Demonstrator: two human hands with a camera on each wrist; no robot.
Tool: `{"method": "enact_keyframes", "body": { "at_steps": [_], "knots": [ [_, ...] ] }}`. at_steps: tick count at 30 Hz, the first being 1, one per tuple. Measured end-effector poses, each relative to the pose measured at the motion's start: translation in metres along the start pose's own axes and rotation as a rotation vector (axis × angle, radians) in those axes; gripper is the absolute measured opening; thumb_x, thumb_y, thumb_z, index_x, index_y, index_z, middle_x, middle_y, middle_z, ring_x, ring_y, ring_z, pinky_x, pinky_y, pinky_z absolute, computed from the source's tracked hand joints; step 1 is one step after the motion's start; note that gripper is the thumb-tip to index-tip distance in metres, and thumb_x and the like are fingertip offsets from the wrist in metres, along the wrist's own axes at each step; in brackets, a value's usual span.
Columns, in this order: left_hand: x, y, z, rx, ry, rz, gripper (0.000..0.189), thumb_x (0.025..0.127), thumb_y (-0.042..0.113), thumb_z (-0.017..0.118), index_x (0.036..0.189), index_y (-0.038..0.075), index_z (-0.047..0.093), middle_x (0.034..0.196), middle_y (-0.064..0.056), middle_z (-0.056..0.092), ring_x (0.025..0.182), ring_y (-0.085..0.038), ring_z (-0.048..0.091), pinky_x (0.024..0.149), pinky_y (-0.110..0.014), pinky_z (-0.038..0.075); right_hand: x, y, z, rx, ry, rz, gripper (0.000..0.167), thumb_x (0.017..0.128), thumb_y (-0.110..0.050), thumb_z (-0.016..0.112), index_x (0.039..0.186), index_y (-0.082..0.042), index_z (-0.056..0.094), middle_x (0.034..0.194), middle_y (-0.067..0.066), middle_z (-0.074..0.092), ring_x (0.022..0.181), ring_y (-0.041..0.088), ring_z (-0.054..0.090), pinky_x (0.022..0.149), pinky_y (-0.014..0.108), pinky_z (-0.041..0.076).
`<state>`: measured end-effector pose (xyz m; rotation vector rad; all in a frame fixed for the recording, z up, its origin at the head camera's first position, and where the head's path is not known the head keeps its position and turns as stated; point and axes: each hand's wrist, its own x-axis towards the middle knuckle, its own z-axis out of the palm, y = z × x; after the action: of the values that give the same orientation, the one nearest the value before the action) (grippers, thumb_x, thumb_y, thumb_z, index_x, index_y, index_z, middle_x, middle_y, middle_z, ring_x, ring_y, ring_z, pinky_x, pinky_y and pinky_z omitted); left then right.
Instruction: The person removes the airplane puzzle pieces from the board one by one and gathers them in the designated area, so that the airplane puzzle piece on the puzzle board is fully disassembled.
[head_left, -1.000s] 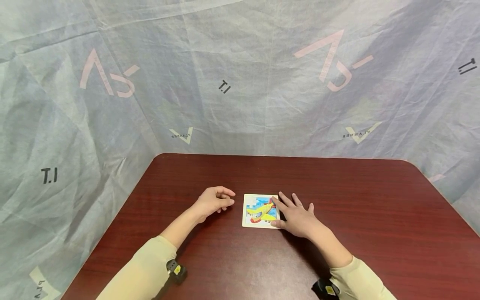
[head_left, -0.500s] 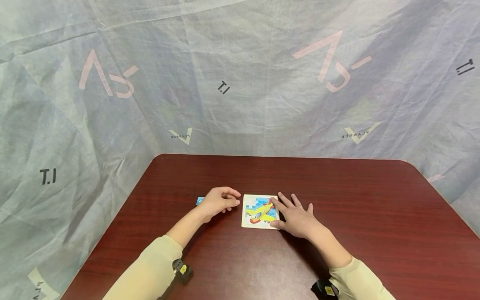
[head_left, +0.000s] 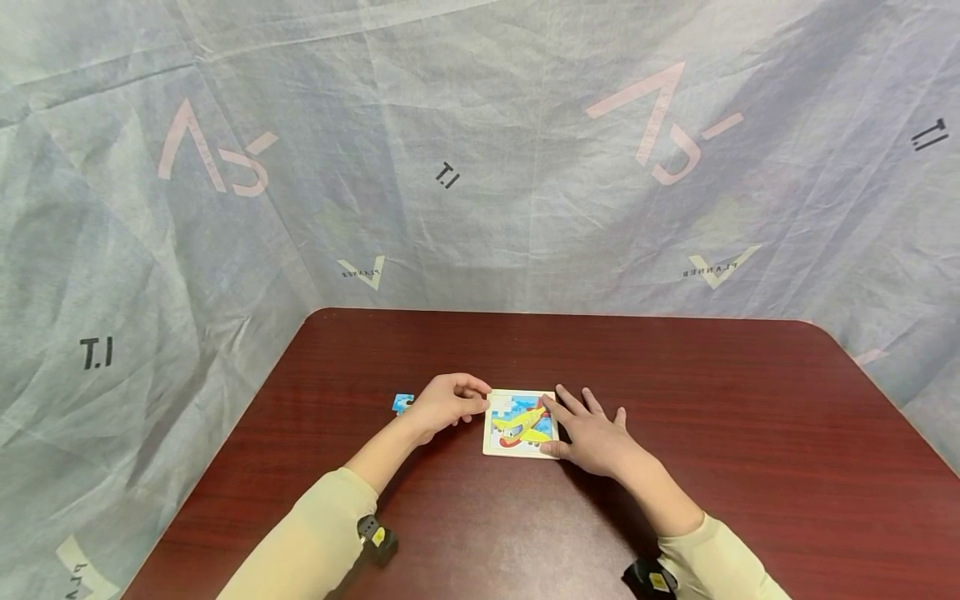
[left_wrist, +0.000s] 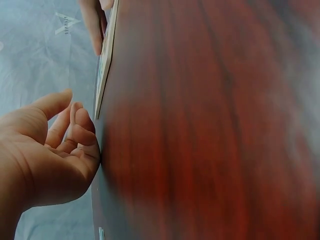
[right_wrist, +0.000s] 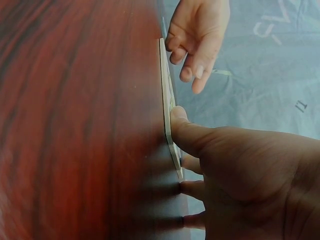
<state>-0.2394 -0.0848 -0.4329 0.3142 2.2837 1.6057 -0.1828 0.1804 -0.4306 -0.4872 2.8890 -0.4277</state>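
Note:
A small square jigsaw puzzle (head_left: 517,423) shows a yellow and red aeroplane on blue, inside a pale wooden frame. Its upper left part looks pale. My left hand (head_left: 447,405) has its fingertips right at the frame's upper left corner. The fingers are loosely bent, with a gap between thumb and index and nothing visible in it. My right hand (head_left: 596,433) rests over the puzzle's right edge, thumb (right_wrist: 181,125) and index on the frame side and the other fingers spread onto the table. A blue puzzle piece (head_left: 402,402) lies left of my left hand, partly hidden by it.
The dark red wooden table (head_left: 675,367) has rounded far corners. Behind and beside it hangs a grey cloth (head_left: 480,208) with printed marks. Black wrist cameras (head_left: 377,540) sit at both sleeves.
My left hand has moved right, from short of the puzzle to its upper left corner. The blue piece has come into view behind it. My right hand has stayed in place.

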Motion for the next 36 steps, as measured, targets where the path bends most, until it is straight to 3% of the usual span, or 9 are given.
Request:
{"method": "enact_keyframes", "body": {
  "at_steps": [12, 19, 27, 36],
  "knots": [
    [0.004, 0.005, 0.012, -0.012, 0.011, 0.006, 0.024, 0.091, 0.009, 0.074, 0.114, 0.004, 0.072, 0.085, -0.003, 0.064, 0.066, -0.021, 0.055, 0.052, -0.026, 0.036, 0.001, 0.000, 0.000, -0.010, 0.000, 0.005, 0.074, 0.097, -0.049, 0.064, 0.158, -0.019, 0.037, 0.165, 0.013, 0.026, 0.148, 0.049, 0.019, 0.099, 0.084, 0.016],
    [0.009, 0.005, 0.021, -0.019, 0.053, 0.006, 0.020, 0.090, 0.007, 0.075, 0.110, 0.002, 0.073, 0.078, -0.003, 0.060, 0.061, -0.020, 0.050, 0.045, -0.023, 0.030, 0.001, 0.000, -0.001, -0.014, -0.010, 0.013, 0.074, 0.097, -0.049, 0.064, 0.158, -0.019, 0.037, 0.165, 0.013, 0.026, 0.148, 0.049, 0.020, 0.099, 0.084, 0.016],
    [0.013, 0.007, 0.028, 0.005, 0.088, 0.019, 0.016, 0.088, 0.006, 0.078, 0.102, 0.001, 0.074, 0.083, -0.005, 0.063, 0.066, -0.016, 0.052, 0.060, -0.027, 0.045, 0.002, 0.000, -0.001, -0.006, -0.017, 0.013, 0.074, 0.097, -0.049, 0.064, 0.159, -0.019, 0.036, 0.165, 0.012, 0.024, 0.148, 0.049, 0.018, 0.100, 0.084, 0.014],
    [0.015, 0.005, 0.032, 0.045, 0.104, 0.013, 0.015, 0.086, 0.007, 0.080, 0.100, 0.003, 0.075, 0.087, -0.007, 0.064, 0.078, -0.018, 0.057, 0.067, -0.028, 0.051, 0.003, 0.001, 0.000, -0.009, -0.015, 0.019, 0.074, 0.097, -0.048, 0.064, 0.159, -0.019, 0.036, 0.165, 0.012, 0.024, 0.148, 0.048, 0.018, 0.100, 0.084, 0.015]
  ]
}}
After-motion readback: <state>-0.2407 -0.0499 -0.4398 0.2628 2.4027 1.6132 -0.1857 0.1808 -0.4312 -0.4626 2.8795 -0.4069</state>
